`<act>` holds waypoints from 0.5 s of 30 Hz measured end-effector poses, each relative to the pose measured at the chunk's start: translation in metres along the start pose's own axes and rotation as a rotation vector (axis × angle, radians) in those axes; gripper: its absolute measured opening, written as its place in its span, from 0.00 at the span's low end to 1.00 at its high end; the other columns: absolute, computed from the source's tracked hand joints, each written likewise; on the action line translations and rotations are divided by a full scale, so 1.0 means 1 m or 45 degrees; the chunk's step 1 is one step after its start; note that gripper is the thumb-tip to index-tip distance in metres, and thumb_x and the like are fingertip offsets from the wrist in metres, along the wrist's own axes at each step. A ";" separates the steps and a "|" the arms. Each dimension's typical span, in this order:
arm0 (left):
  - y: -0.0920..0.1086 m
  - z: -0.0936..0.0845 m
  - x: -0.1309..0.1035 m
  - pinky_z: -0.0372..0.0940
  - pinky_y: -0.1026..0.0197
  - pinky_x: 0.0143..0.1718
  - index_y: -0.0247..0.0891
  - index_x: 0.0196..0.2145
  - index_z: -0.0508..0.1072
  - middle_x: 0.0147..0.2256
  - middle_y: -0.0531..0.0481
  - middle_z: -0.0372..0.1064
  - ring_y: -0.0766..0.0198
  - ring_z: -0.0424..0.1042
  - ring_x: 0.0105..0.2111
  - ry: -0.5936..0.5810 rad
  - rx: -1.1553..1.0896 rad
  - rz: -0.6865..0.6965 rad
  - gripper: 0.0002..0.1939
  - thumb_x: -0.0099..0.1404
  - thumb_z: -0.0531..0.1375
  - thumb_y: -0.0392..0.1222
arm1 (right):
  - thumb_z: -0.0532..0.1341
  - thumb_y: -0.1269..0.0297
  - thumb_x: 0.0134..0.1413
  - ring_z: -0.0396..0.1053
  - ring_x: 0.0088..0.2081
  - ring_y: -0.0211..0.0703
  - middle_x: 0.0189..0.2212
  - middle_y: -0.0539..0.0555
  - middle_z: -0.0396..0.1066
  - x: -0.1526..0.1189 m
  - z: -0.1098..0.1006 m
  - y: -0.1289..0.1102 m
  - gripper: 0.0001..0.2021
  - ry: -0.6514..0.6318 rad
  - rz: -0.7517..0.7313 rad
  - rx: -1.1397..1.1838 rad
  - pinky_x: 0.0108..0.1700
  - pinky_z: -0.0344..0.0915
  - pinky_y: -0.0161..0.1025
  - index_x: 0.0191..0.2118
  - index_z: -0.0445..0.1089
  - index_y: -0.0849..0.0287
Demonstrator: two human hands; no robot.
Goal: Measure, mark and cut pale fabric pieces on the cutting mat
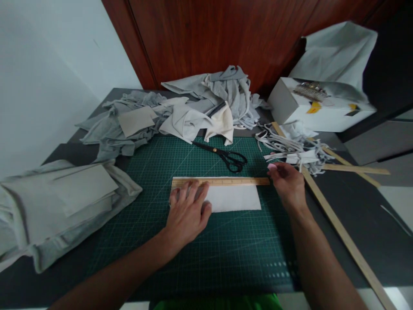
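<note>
On the green mat (226,245) lies white cloth (235,198), a wooden ruler (237,181) along its far edge. Black scissors (222,152) rest beyond. The left hand (187,213), fingers slightly spread, rests on ruler and cloth; the right hand (288,183) pinches a pink piece (272,166) beside the ruler's right end.

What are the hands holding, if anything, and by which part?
Right hand: small pink piece, pinched at the fingertips; exact grip spot hidden. Left hand: no grip, just lying flat across the left part of the wooden ruler.
</note>
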State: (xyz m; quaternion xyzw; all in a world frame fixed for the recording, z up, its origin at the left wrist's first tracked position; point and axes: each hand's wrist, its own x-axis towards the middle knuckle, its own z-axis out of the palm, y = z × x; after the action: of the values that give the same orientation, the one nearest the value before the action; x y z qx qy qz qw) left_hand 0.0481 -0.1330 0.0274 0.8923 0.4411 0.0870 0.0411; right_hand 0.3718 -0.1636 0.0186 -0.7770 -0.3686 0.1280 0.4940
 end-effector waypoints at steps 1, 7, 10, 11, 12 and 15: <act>0.000 0.000 0.000 0.55 0.33 0.63 0.44 0.69 0.65 0.67 0.40 0.64 0.41 0.61 0.65 0.002 0.006 0.001 0.28 0.75 0.54 0.48 | 0.65 0.32 0.52 0.79 0.33 0.54 0.30 0.58 0.79 0.000 0.000 0.001 0.28 0.000 0.006 -0.017 0.38 0.74 0.49 0.38 0.75 0.56; -0.001 0.004 -0.001 0.57 0.32 0.61 0.42 0.70 0.65 0.67 0.39 0.64 0.39 0.63 0.63 0.004 0.045 0.018 0.28 0.75 0.53 0.47 | 0.64 0.33 0.54 0.80 0.36 0.58 0.32 0.59 0.81 -0.002 0.003 0.002 0.27 -0.046 -0.002 -0.116 0.43 0.74 0.52 0.39 0.75 0.56; -0.001 0.005 -0.001 0.56 0.32 0.61 0.42 0.70 0.65 0.67 0.38 0.64 0.38 0.63 0.64 0.025 0.050 0.023 0.28 0.75 0.53 0.47 | 0.64 0.35 0.55 0.80 0.36 0.57 0.33 0.59 0.81 -0.003 0.003 0.003 0.25 -0.051 0.014 -0.130 0.42 0.74 0.52 0.40 0.76 0.55; -0.001 0.005 0.000 0.56 0.32 0.61 0.42 0.70 0.65 0.66 0.38 0.65 0.38 0.63 0.64 0.031 0.049 0.023 0.28 0.75 0.53 0.47 | 0.64 0.36 0.56 0.80 0.36 0.57 0.33 0.59 0.81 -0.003 0.003 0.002 0.24 -0.051 0.014 -0.137 0.42 0.74 0.52 0.40 0.76 0.55; -0.001 0.004 0.000 0.56 0.33 0.61 0.42 0.70 0.65 0.66 0.38 0.65 0.39 0.63 0.63 0.037 0.047 0.023 0.28 0.75 0.54 0.47 | 0.64 0.37 0.56 0.80 0.36 0.57 0.33 0.59 0.81 -0.004 0.003 0.002 0.24 -0.051 0.011 -0.146 0.42 0.74 0.51 0.40 0.76 0.55; -0.001 0.004 0.001 0.56 0.33 0.61 0.42 0.69 0.66 0.65 0.38 0.66 0.39 0.64 0.63 0.060 0.051 0.026 0.28 0.75 0.53 0.46 | 0.64 0.40 0.57 0.80 0.36 0.57 0.32 0.59 0.81 -0.005 0.003 -0.003 0.21 -0.059 0.001 -0.181 0.42 0.73 0.51 0.39 0.76 0.55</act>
State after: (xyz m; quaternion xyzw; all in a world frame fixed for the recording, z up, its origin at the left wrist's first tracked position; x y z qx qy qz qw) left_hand 0.0481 -0.1316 0.0232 0.8951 0.4344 0.0995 0.0121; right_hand 0.3658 -0.1648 0.0188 -0.8070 -0.3880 0.1196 0.4289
